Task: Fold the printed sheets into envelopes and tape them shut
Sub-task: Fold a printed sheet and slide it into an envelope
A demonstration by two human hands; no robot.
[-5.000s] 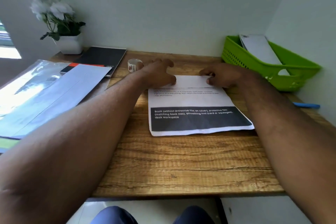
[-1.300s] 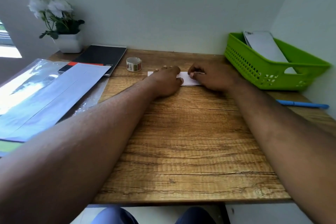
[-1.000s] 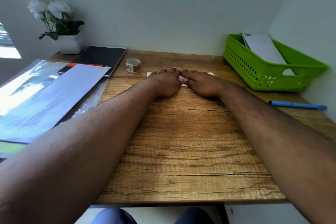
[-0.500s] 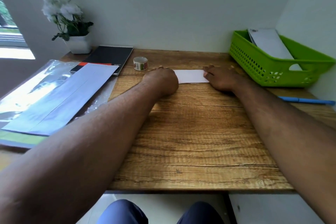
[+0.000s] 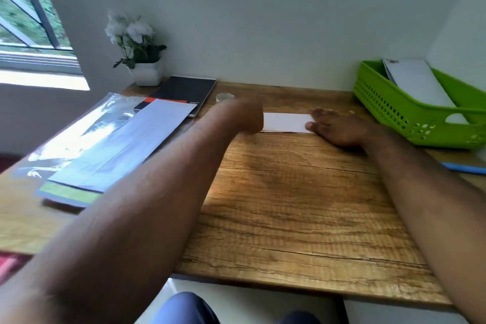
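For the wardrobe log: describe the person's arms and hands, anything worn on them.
Both forearms are bare for all their visible length: no sleeves, watch, bracelets or gloves. The right hand shows no rings on its fingers. The left hand is motion-blurred, so rings there cannot be judged.

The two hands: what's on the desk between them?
In the head view, the folded white paper lies between the left hand and the right hand, which rests on its right end.

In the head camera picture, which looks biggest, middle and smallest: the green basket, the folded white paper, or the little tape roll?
1. green basket, biggest
2. folded white paper
3. tape roll, smallest; the left hand partly hides it.
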